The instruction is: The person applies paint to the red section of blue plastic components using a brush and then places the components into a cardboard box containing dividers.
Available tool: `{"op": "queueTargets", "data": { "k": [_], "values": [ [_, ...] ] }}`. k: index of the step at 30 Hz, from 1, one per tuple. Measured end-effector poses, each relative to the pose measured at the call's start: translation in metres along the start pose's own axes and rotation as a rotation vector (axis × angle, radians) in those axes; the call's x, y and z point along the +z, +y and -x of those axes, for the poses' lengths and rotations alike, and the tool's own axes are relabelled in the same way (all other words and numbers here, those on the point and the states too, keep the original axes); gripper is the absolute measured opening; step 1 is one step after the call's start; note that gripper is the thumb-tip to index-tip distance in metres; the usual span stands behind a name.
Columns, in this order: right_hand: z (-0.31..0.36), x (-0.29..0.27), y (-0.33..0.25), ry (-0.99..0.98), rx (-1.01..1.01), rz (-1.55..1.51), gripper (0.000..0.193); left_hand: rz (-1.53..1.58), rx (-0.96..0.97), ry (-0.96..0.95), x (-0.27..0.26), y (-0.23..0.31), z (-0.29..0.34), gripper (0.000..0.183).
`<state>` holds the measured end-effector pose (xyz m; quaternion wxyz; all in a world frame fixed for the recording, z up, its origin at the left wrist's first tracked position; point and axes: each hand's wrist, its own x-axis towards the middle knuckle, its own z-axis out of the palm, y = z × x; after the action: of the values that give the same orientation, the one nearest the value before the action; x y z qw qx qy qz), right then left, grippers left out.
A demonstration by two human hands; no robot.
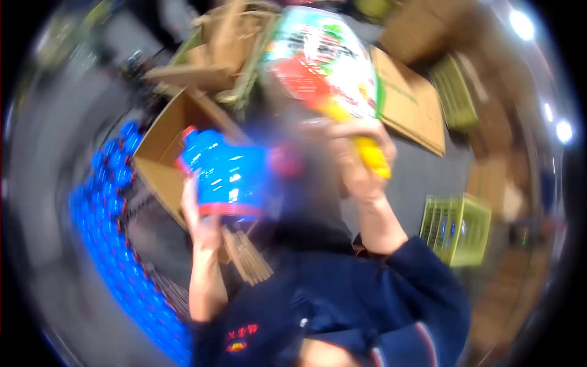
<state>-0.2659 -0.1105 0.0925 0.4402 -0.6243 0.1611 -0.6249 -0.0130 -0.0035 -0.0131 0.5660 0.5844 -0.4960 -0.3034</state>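
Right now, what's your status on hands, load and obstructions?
Left hand holding blue container. Right hand gripping multicoloured package at yellow part. Open cardboard box behind blue container.

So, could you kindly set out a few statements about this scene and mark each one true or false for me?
1. The left hand holds a blue container. True.
2. The right hand holds a cardboard sheet. False: the right hand's grip is on the yellow part of a colourful printed item.
3. An open cardboard box is partly hidden behind the blue container. True.
4. The massed blue items lie along the picture's right side. False: they lie along its left side.
5. A green crate stands to the right of the right hand. True.
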Motion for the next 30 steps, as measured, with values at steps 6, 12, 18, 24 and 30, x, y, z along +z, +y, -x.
{"op": "queueTargets", "data": {
  "k": [6,12,18,24,30],
  "values": [
    [0.013,-0.006,-0.014,0.066,-0.232,0.235,0.028,-0.108,0.074,-0.120,0.037,0.026,-0.029,0.064],
    [0.065,-0.050,-0.104,0.228,-0.331,0.417,0.023,-0.034,0.064,-0.411,0.079,0.046,-0.025,0.064],
    [0.115,-0.123,-0.181,0.585,0.138,0.662,0.022,0.066,-0.018,-0.593,0.071,0.052,-0.047,0.064],
    [0.250,-0.293,-0.265,0.973,0.347,1.629,0.031,-0.190,0.095,-0.477,0.089,0.062,-0.028,0.055],
    [0.354,-0.463,-0.306,1.433,0.439,1.954,0.030,-0.688,0.200,-0.164,0.069,0.085,-0.043,0.056]
  ]
}}
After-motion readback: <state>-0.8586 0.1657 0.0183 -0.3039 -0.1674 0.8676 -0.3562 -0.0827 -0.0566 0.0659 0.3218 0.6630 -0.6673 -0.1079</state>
